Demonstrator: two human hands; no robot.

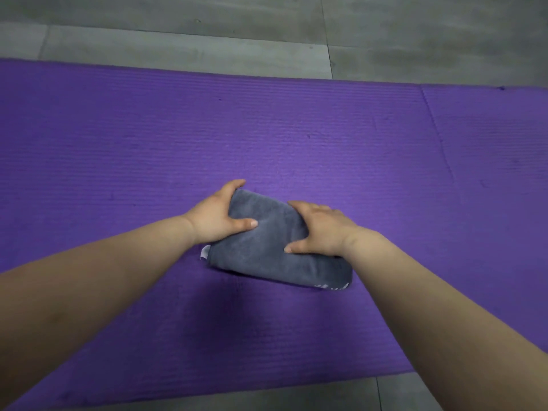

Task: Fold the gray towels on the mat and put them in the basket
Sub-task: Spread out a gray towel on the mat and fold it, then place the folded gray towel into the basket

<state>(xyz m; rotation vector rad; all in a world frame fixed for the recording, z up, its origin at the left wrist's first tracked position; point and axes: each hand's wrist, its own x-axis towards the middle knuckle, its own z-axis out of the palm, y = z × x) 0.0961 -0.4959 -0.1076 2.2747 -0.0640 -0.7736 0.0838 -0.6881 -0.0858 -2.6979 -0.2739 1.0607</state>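
Observation:
A folded gray towel (267, 250) lies as a compact thick rectangle in the middle of the purple mat (267, 129). My left hand (218, 216) grips its far left end, thumb on top and fingers wrapped round the edge. My right hand (318, 228) grips its right side, thumb on top and fingers curled over the far edge. A white label shows at the towel's near left corner and light markings at its near right corner. No basket is in view.
The mat spans the whole width of the view, with a crease running down its right part. Gray tiled floor (267, 31) lies beyond the mat's far edge and shows again at the bottom near edge.

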